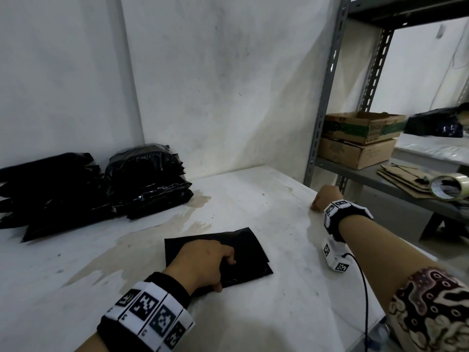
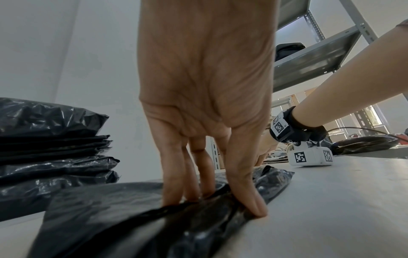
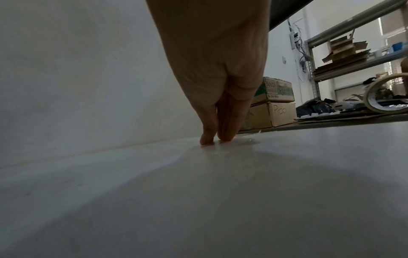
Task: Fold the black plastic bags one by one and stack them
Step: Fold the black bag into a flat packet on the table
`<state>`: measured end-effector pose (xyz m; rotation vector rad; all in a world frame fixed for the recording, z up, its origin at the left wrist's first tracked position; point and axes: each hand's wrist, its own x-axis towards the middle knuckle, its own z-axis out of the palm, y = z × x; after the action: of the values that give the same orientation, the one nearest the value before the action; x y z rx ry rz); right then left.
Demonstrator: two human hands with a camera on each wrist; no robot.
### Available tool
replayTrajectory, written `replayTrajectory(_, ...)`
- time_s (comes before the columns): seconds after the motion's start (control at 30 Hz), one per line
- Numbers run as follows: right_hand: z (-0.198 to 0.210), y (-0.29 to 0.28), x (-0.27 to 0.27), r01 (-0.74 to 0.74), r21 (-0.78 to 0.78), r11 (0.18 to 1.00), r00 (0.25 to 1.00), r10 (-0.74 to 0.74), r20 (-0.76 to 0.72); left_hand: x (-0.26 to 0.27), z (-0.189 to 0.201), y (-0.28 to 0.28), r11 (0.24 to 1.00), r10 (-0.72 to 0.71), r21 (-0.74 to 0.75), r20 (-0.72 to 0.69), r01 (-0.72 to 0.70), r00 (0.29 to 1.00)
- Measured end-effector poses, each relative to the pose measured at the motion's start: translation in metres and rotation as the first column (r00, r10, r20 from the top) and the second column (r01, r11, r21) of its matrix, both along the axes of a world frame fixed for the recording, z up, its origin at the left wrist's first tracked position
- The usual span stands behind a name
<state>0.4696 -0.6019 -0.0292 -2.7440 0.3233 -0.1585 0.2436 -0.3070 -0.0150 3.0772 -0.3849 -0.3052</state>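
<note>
Firmly, left hand [image 1: 203, 262] pinches the near-left edge of the folded black bag [image 1: 236, 250], fingers [image 2: 174, 174] on top, thumb curled at its edge; bag lies flat on the white table [image 1: 253, 313], near center. Right hand [image 1: 323, 198] at 2 o'clock from bag, well apart, holds nothing, fingertips [image 3: 207, 137] touching table. Stack of black bags [image 1: 149, 181] at 10 o'clock against the wall. Cardboard boxes [image 1: 360, 138] and tape roll [image 1: 449, 190] on the shelf at 2 o'clock.

From my feed it's a scuffed white wall [image 1: 215, 85] meeting a stained white table [image 1: 253, 313] in a corner. A grey metal shelf [image 1: 327, 97] stands on the right, holding cardboard boxes [image 1: 355, 141] and a tape roll [image 1: 449, 190]. Dim, flat light.
</note>
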Motion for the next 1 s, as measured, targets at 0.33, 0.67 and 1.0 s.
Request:
replayTrajectory(0.33, -0.014, -0.017, 0.008, 0.084, 0.134, 0.987, 0.996, -0.086, 0.01, 0.001, -0.001, 0.0, 1.0, -0.002, -0.004, 0.007, 0.002, 1.0)
replayTrajectory(0.67, -0.012, -0.019, 0.004, 0.091, 0.188, 0.978, 0.994, -0.076, -0.084, 0.001, -0.001, -0.001, 1.0, -0.003, 0.011, -0.002, 0.003, 1.0)
replayTrajectory(1.0, -0.002, -0.02, 0.001, 0.021, 0.279, 0.96, 0.999, -0.008, -0.048, 0.0, 0.0, -0.002, 1.0, -0.002, 0.008, -0.003, 0.002, 1.0)
